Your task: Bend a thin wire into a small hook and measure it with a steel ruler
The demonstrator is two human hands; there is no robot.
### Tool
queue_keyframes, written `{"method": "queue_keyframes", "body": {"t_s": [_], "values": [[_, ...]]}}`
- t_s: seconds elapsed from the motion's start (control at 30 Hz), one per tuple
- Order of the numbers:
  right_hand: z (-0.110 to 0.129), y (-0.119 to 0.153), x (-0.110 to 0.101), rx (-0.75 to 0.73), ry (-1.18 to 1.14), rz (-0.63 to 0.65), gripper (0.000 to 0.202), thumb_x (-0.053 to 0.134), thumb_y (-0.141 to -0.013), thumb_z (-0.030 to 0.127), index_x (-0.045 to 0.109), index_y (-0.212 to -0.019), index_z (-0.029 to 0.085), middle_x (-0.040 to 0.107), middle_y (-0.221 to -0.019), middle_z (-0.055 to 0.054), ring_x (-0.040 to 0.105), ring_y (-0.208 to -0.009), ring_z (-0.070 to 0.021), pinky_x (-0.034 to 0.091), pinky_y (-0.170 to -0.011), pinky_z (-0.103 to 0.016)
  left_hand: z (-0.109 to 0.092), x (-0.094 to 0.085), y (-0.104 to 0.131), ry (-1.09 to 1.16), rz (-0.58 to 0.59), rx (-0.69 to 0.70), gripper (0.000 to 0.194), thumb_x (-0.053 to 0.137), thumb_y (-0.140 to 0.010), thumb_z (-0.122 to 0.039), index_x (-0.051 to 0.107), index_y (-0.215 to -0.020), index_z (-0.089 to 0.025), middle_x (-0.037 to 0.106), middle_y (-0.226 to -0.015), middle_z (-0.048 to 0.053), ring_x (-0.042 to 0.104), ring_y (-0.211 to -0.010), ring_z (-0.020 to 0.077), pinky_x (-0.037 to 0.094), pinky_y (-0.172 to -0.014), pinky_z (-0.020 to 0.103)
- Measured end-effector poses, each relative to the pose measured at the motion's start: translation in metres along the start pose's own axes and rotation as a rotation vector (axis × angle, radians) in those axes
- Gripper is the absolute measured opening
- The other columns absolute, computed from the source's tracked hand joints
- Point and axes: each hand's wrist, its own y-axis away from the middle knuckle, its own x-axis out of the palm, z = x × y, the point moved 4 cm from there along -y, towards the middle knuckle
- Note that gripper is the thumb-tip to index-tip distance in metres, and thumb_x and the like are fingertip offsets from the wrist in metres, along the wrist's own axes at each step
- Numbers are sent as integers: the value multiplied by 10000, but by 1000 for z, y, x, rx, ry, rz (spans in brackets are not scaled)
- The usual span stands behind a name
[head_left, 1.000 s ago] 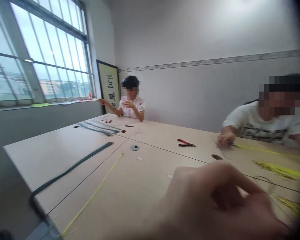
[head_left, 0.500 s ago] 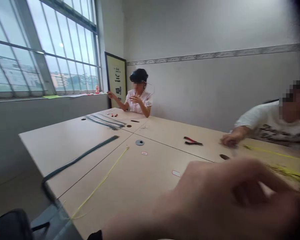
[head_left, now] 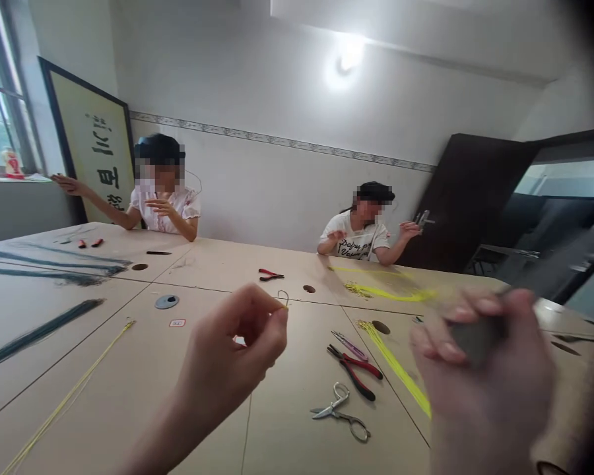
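In the head view my left hand (head_left: 232, 346) is closed in a pinch over the middle of the table. From its fingertips sticks a small loop of thin cord (head_left: 284, 295) with a yellow spot at its base. My right hand (head_left: 490, 376), raised at the right and smeared by motion, is wrapped round a dark grey object (head_left: 480, 338) whose kind I cannot make out. Between the hands lie scissors (head_left: 341, 412), red-and-black pliers (head_left: 355, 371) and a purple-handled tool (head_left: 350, 346). A bundle of yellow cords (head_left: 398, 366) runs partly behind my right hand.
Two people sit across the table (head_left: 287, 442), hands raised. Dark teal cord bundles (head_left: 39, 333) and a yellow cord strand (head_left: 74, 389) lie at the left. A grey round cap (head_left: 167, 301), other red-handled pliers (head_left: 270, 274) and more yellow cords (head_left: 396, 293) lie farther back.
The view has swung right, bringing the scissors, nearer pliers and my right hand into sight. My left hand now appears nearer the middle, and the cord loop shows at its fingertips.
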Motion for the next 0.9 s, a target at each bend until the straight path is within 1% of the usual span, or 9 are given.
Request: {"method": "queue_keyframes", "body": {"t_s": [0.03, 0.13, 0.23, 0.3, 0.43, 0.5, 0.7, 0.8, 0.9], "values": [[-6, -6, 6, 68, -39, -4, 416, 844, -506, 415, 489, -527, 200, 489, -438, 117, 380, -232, -31, 380, -239, -146, 1, 0, 1, -6, -4, 5, 174, 540, -738, -88, 530, -616, -211, 449, -440, -118, 420, -341, 4, 332, -341, 46], [-26, -12, 21, 249, -104, -8, 355, 815, -536, 342, 495, -519, 189, 472, -398, 115, 379, -218, -30, 378, -230, -133, 2, -1, 3, -22, -9, 17, 175, 537, -747, -91, 540, -630, -222, 445, -433, -127, 417, -336, 0, 342, -344, 35], [-37, -3, 32, 324, -162, -7, 315, 825, -506, 260, 525, -553, 176, 516, -434, 110, 394, -228, -22, 386, -234, -120, 3, -2, 3, -42, -18, 21, 169, 536, -750, -102, 543, -634, -225, 453, -442, -122, 413, -342, 3, 344, -347, 40], [-38, 7, 40, 281, -182, 17, 312, 840, -523, 294, 555, -557, 172, 560, -452, 99, 442, -235, -43, 418, -248, -136, 4, -1, 2, -59, -16, 17, 164, 541, -748, -119, 534, -618, -218, 454, -446, -114, 416, -342, 7, 338, -340, 50], [-38, 27, 56, 10, -167, 131, 357, 715, -745, 452, 607, -542, 179, 616, -464, 47, 608, -356, -137, 536, -363, -238, 4, 2, 1, -93, -12, -14, 179, 529, -753, -138, 507, -588, -202, 442, -452, -104, 419, -336, 9, 333, -336, 67], [-42, 34, 61, -57, -167, 158, 391, 655, -799, 474, 616, -546, 179, 619, -469, 30, 627, -387, -155, 549, -384, -268, 4, 3, 2, -101, -31, -36, 183, 512, -764, -144, 502, -591, -201, 431, -461, -103, 410, -345, 8, 335, -344, 69], [-63, 38, 63, 117, -106, 158, 363, 715, -728, 497, 632, -560, 186, 626, -482, 19, 573, -376, -128, 518, -329, -240, 0, 3, 6, -97, -62, -77, 185, 501, -766, -161, 496, -586, -201, 437, -474, -103, 395, -359, 5, 342, -345, 63], [-63, 38, 60, 90, -19, 155, 340, 724, -733, 453, 627, -546, 185, 629, -491, 23, 576, -432, -103, 547, -427, -206, 0, 3, 5, -91, -27, -60, 183, 516, -750, -143, 501, -578, -204, 428, -442, -110, 403, -350, 9, 351, -338, 59], [-59, 40, 59, 0, 32, 182, 332, 666, -810, 417, 624, -574, 188, 650, -530, 22, 609, -503, -90, 547, -511, -174, 1, 3, 4, -83, -11, -38, 188, 522, -754, -133, 499, -582, -205, 433, -441, -110, 400, -342, 10, 349, -330, 58]]}}
